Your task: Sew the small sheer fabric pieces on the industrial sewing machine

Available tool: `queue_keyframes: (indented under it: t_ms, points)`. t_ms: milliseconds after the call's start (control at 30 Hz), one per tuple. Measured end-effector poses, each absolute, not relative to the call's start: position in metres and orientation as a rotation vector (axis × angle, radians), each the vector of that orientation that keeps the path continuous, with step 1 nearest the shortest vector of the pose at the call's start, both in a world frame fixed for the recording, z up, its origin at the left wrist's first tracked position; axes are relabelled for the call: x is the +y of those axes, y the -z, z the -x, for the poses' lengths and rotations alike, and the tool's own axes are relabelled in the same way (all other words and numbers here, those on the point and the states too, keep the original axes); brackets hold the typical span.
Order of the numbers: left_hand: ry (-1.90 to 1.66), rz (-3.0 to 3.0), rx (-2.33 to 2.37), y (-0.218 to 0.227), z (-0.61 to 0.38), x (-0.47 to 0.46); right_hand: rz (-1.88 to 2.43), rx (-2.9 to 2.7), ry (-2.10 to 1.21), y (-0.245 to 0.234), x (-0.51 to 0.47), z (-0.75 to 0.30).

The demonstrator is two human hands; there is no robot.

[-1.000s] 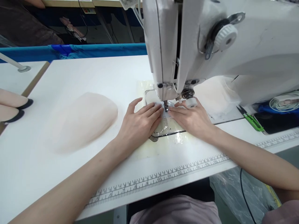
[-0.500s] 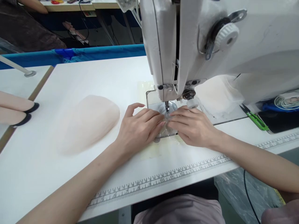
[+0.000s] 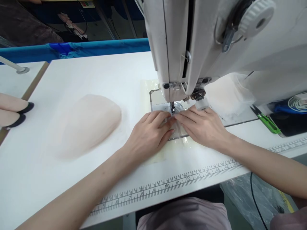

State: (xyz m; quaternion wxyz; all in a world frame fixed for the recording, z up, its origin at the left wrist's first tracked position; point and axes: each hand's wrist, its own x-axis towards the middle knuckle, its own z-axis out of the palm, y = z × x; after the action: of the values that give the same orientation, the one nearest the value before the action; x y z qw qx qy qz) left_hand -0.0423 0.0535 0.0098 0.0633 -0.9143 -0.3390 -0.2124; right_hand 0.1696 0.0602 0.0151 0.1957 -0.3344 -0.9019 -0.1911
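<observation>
A white sewing machine (image 3: 177, 48) stands over the table, its presser foot (image 3: 172, 108) low over the metal needle plate (image 3: 158, 98). Just left of the foot, my left hand (image 3: 152, 131) has its fingers drawn together, the thumb close to them, on a thin see-through fabric (image 3: 177, 129). From the right, my right hand (image 3: 203, 126) pinches the same fabric, fingertips almost meeting those of the left. Most of the fabric is hidden under the fingers. To the left lies a sheer beige fabric piece (image 3: 93, 124), apart from both hands.
At the right are green thread snips (image 3: 268, 123), a dark phone-like slab (image 3: 290, 123) and more pale sheer fabric (image 3: 227, 92). A printed ruler tape (image 3: 168, 188) runs along the front edge. Two beige pieces with black tips (image 3: 16, 111) lie far left.
The left hand's index finger, raised before, has come down beside the others. Both hands remain at the presser foot. The whole view has shifted slightly.
</observation>
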Motion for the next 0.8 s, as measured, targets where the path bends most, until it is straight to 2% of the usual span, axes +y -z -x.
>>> queue_keyframes:
  t_ms: [367, 800]
  points:
    - [0.487, 2.687, -0.978, -0.0124, 0.045, 0.0496, 0.956, -2.53, 0.466, -0.0121, 0.065, -0.1732]
    - [0.505, 2.67, -0.996, -0.0121, 0.0433, 0.0508, 0.993, -2.524, 0.524, -0.0106, 0.0654, -0.173]
